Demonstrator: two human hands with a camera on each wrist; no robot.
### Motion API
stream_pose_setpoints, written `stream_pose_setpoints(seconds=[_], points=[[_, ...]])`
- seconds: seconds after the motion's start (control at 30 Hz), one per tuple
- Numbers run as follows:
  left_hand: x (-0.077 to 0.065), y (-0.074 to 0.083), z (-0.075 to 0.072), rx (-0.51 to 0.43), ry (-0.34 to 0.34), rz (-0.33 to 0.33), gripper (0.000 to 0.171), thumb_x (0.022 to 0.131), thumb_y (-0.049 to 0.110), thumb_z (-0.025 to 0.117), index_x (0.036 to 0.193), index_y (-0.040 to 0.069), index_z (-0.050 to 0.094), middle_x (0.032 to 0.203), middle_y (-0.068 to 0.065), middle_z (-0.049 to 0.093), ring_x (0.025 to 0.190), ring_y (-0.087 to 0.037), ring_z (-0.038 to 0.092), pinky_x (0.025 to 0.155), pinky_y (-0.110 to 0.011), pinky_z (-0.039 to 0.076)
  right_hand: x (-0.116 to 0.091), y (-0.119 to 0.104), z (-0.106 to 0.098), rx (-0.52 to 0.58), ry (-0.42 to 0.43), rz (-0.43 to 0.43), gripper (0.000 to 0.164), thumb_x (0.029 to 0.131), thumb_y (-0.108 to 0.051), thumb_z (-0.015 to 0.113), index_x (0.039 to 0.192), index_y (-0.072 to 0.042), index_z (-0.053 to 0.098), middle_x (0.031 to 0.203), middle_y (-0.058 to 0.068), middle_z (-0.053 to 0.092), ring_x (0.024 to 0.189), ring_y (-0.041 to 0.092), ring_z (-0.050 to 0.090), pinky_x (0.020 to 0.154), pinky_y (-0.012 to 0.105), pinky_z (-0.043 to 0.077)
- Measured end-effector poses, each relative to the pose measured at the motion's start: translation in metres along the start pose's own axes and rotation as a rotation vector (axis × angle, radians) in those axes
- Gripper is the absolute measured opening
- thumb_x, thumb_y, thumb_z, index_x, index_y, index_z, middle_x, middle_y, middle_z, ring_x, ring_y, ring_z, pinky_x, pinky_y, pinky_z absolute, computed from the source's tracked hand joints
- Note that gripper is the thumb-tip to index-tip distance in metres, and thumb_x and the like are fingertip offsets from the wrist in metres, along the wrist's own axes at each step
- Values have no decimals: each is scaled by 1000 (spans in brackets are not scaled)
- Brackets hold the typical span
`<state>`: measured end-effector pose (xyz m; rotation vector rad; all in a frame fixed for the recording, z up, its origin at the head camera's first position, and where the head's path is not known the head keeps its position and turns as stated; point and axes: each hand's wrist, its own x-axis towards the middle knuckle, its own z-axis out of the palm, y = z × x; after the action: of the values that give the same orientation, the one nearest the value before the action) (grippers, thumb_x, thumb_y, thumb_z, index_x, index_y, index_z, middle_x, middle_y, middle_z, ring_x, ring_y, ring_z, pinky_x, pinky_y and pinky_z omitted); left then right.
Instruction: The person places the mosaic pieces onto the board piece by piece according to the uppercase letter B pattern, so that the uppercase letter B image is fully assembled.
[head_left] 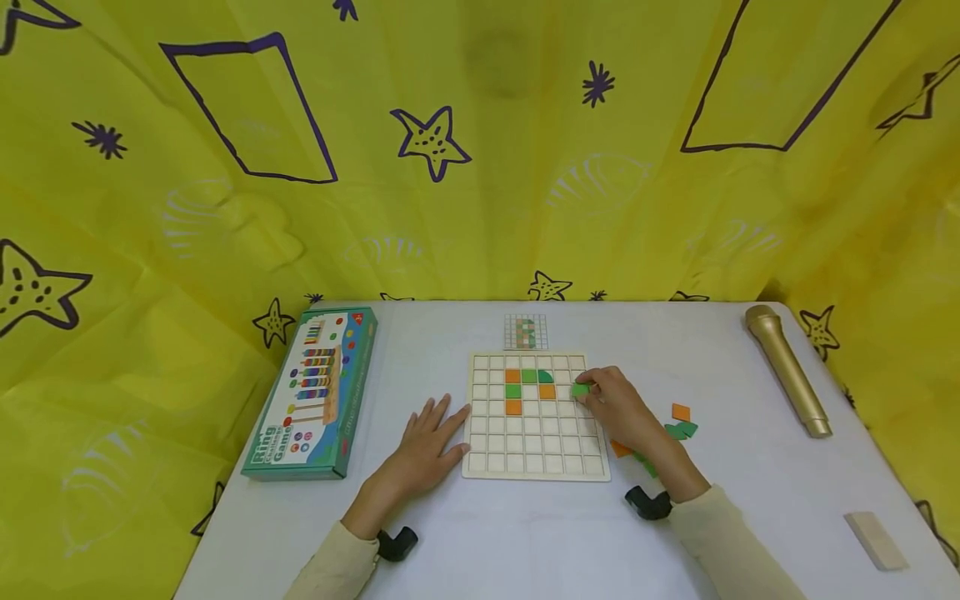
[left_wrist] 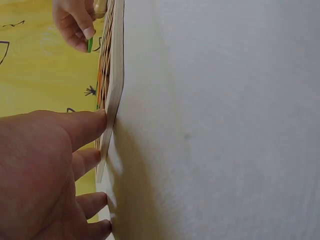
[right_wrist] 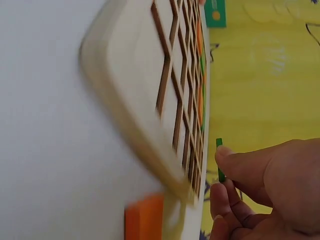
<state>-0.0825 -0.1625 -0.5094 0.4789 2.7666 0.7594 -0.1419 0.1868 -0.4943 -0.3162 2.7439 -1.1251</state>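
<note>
A wooden grid board lies on the white table, with several orange and green tiles set in its upper cells. My left hand rests at the board's left edge with spread, fairly straight fingers; in the left wrist view its fingertips touch the rim. Over the board's right edge, my right hand pinches a green tile between thumb and fingers. The right wrist view shows that green tile edge-on, held above the board. Beyond the board lies a small pattern card printed with a grid and coloured shapes.
Loose orange and green tiles lie right of the board, including an orange tile and green pieces partly beside my right forearm. A game box is at left. A gold microphone and a pale block lie at right.
</note>
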Motion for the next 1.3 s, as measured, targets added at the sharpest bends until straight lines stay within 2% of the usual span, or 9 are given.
stream_pose_setpoints(seconds=[0.17,0.33,0.53,0.63,0.73,0.83,1.03,1.17,1.3], points=[[1,0,0,-2,0,2,59,110,36,56,164,17,41,173,-21,22,161,-47,11,126,-70,11,3,-15,20,17,-54,-35,28,105,-10,65,132,-3,64,125,16,57,102,25,59,93,44,51],[1,0,0,-5,2,5,59,109,36,56,164,17,41,173,-22,23,161,-48,12,126,-71,11,7,-28,37,-36,-71,-77,27,103,-13,69,129,-7,67,119,9,60,98,20,59,93,44,41],[1,1,0,-8,0,-3,59,109,36,56,164,17,41,173,-21,23,162,-47,11,126,-70,11,12,-38,47,-103,-58,-120,11,100,-11,73,111,-13,71,111,2,62,105,22,61,90,43,39],[0,1,0,-6,-3,-4,59,109,36,56,164,17,41,173,-21,23,162,-47,11,126,-71,11,12,-42,49,-124,-60,-149,9,99,-9,74,107,-13,71,111,1,64,112,25,64,88,42,39],[0,2,-1,-3,-6,-6,59,109,36,56,164,17,41,173,-21,23,162,-47,11,126,-70,11,10,-43,49,-136,-59,-170,13,98,-7,73,110,-13,71,115,3,66,117,28,64,88,42,40],[0,2,-1,-2,-5,-8,59,109,35,56,164,17,41,173,-21,23,161,-47,12,126,-70,11,9,-45,48,-140,-57,-178,15,99,-6,72,113,-12,71,117,3,67,119,30,63,90,46,43],[-1,3,-2,-4,-4,-12,59,109,34,56,164,17,42,173,-22,23,161,-47,12,126,-70,11,7,-45,46,-152,-62,-182,10,99,-6,72,107,-11,75,118,3,64,119,30,61,95,49,44],[-1,4,-2,-8,-2,-6,59,109,33,57,163,16,42,173,-22,23,161,-48,12,126,-71,11,5,-41,40,-165,-54,-168,11,98,-10,75,109,-11,77,119,4,62,119,29,61,94,49,45],[-1,4,-2,-4,-1,-3,58,109,33,57,163,16,42,173,-22,24,161,-48,13,125,-71,12,0,-32,26,-162,-48,-118,15,98,-12,75,113,-11,76,120,6,61,121,31,60,96,50,44]])
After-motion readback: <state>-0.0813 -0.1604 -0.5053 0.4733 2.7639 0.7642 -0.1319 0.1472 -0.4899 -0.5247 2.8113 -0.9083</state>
